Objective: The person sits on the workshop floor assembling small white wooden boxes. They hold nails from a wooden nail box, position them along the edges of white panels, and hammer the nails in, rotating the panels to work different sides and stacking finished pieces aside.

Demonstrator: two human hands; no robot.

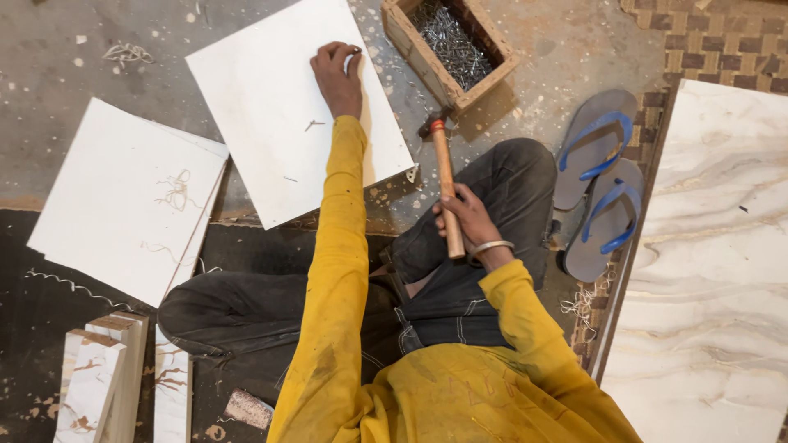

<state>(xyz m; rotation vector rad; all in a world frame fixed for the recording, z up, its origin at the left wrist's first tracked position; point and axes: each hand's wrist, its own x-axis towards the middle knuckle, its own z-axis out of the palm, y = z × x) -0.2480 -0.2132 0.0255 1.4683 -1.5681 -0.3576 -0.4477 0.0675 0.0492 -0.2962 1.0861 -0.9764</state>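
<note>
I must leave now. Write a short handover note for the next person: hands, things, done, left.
Left hand: on the far part of the white board, fingertips pinched at its top edge; what they pinch is too small to tell.
Right hand: grip shut on the hammer, head resting on the floor.
Nail box: beyond the hammer.
Done: a few nails lie loose on the board.
Left: no driven nail is visible.

We count two white square boards: one (300, 107) near the far edge of the floor, one (127, 197) toward its left edge. One wooden box (414, 49) holds nails too many to count. We see one hammer (446, 189), two blue-strapped sandals (595, 148), one large marbled panel (714, 271), and three narrow marbled strips (123, 385) at the near left corner.
</note>
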